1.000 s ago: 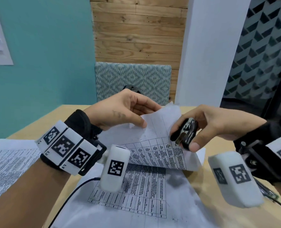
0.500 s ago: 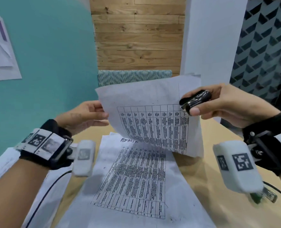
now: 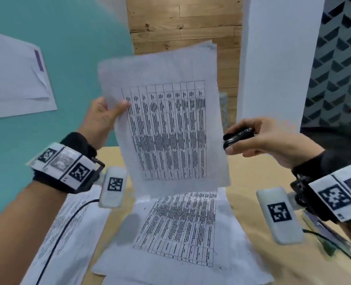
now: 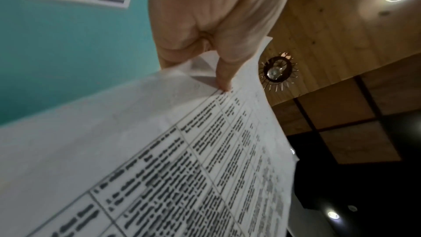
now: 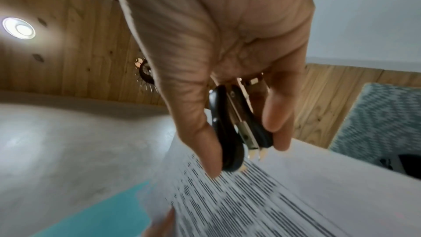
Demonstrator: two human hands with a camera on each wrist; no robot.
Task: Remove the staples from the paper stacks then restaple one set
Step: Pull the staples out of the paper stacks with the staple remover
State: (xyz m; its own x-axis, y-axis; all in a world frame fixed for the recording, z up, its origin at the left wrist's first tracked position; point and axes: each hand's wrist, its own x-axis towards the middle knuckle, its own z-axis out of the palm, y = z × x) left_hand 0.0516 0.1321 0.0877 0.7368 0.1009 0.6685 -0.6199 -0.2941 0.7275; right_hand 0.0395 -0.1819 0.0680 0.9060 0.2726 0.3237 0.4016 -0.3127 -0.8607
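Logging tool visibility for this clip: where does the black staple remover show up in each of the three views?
Head: the staple remover sits right of centre, pinched by the right hand beside the lifted sheet.
Left wrist: not in it; only the left hand holding that sheet.
Right wrist: centre of the picture, between thumb and fingers, claws toward the sheet.
Shared landmark: the lifted sheet with its printed table.

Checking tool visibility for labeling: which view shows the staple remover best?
Right wrist view: the staple remover fills the middle, black handles and metal prongs visible, pinched in the right hand. The head view shows it small and blurred, a dark shape beside the lifted paper. The left wrist view does not show it.
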